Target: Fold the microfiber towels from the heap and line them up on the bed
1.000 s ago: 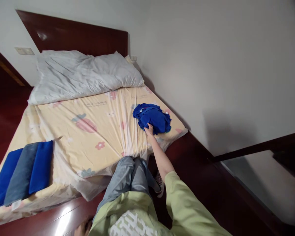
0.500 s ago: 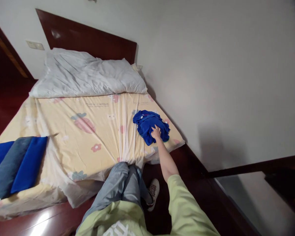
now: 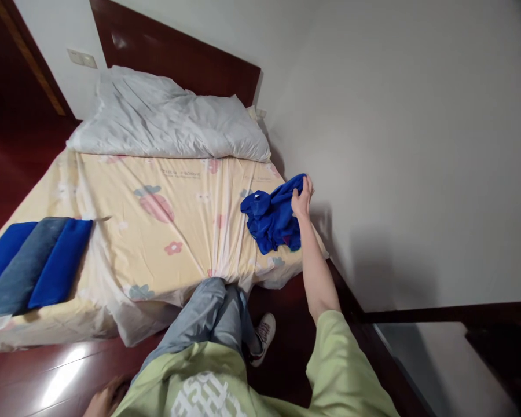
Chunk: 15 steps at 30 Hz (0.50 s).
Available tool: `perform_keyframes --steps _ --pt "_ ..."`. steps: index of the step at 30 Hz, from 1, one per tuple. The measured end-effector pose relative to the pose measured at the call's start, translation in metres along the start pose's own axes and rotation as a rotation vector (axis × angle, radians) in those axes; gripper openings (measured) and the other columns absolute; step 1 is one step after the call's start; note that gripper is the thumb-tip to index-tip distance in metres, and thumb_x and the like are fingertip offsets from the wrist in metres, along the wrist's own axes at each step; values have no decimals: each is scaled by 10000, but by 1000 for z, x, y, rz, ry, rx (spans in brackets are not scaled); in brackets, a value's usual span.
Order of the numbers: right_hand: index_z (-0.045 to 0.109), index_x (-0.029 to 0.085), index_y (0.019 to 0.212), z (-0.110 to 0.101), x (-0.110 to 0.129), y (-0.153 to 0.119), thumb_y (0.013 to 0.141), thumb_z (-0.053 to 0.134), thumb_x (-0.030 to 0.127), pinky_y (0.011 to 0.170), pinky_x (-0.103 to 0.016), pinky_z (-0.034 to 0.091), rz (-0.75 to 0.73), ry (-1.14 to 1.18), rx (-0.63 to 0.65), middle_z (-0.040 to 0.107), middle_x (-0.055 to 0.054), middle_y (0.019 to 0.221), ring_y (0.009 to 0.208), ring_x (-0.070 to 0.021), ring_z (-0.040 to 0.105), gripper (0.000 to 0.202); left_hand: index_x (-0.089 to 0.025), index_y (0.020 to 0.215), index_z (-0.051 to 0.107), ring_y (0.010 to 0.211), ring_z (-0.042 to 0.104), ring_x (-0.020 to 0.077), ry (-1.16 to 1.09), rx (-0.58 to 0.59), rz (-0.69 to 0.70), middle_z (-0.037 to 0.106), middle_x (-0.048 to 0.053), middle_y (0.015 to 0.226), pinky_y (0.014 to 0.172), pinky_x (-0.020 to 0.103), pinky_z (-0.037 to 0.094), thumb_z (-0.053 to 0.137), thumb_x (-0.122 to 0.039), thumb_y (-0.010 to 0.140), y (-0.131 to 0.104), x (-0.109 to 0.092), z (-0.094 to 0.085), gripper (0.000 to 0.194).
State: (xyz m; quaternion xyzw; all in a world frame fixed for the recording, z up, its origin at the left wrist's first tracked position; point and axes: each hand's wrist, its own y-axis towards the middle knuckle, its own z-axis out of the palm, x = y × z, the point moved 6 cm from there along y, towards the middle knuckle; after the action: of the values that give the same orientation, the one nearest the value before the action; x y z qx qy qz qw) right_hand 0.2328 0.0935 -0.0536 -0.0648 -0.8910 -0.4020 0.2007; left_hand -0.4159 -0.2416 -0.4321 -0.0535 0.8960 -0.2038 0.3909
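My right hand (image 3: 303, 198) is closed on the upper right edge of a crumpled blue cloth (image 3: 273, 220), lifting that corner off the bed. The rest of the cloth lies bunched on the right side of the patterned sheet (image 3: 178, 214), and a small white tag shows near its left end. Low at the left edge of my body, part of my left hand (image 3: 104, 398) hangs over the floor, away from the bed. Its fingers are dark and partly hidden.
Folded cloths, blue (image 3: 61, 263) and grey-blue (image 3: 28, 266), lie side by side at the bed's left front. A white quilt (image 3: 173, 124) is heaped by the dark wooden headboard (image 3: 173, 49). A wall (image 3: 395, 145) stands close on the right.
My right hand has moved up and right from the middle of the blue cloth, raising its edge. My left hand has come into view at the bottom.
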Motion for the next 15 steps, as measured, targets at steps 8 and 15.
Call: perform_keyframes --steps 8,15 --pt "366 205 1514 -49 97 10 1012 401 394 1213 -529 312 -302 157 -169 378 -162 1548 1484 -249 344 537 -387 768 728 878 727 331 -234 -115 7 772 -66 856 764 408 568 612 -589 612 24 -4 -21 280" --pt "335 218 1549 -77 196 -15 1046 368 429 1188 -565 362 -498 202 -208 375 -161 1524 1474 -280 374 546 -181 996 713 986 694 286 -318 -205 179 746 94 1046 897 368 559 547 -624 813 29 -116 -70 508"
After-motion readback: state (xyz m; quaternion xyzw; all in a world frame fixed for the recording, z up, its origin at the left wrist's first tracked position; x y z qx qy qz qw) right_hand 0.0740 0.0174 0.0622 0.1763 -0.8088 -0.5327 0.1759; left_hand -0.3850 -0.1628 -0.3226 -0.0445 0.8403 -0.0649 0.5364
